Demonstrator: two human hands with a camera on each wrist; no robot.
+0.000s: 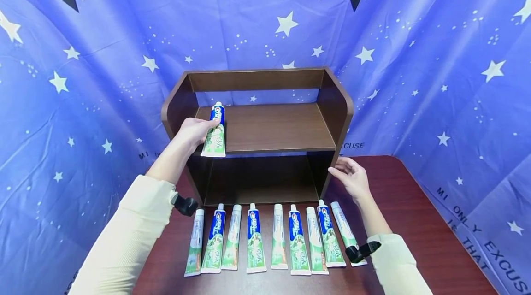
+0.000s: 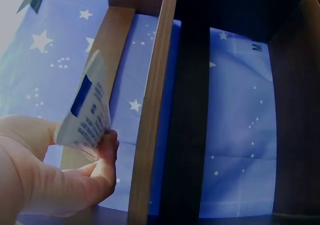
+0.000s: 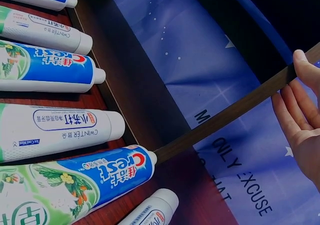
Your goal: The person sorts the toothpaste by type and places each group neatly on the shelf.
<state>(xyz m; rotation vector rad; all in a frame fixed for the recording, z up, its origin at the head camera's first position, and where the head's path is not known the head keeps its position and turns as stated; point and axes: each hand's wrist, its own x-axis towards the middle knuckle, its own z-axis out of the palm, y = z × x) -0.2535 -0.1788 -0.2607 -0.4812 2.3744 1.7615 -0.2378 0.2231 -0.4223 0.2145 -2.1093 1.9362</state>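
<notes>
My left hand [image 1: 196, 130] pinches a blue-and-green Crest toothpaste tube [image 1: 215, 140] between thumb and fingers, cap upward. It is at the left end of the upper board [image 1: 274, 126] of a dark brown two-tier shelf [image 1: 257, 73], overlapping the board's front edge in the head view. From the left wrist, the tube's printed white back [image 2: 90, 117] shows. My right hand [image 1: 351, 179] holds the front edge of the shelf's right side panel [image 3: 225, 112], with the thumb on the edge and the fingers along the outer face.
Several toothpaste tubes lie in a row before the shelf, Crest tubes [image 1: 256, 239] alternating with paler white-and-green ones [image 1: 279, 239]. The lower compartment [image 1: 261, 177] is dark inside. Below is a reddish-brown table [image 1: 419, 221]; a blue star-printed curtain [image 1: 249, 14] hangs around it.
</notes>
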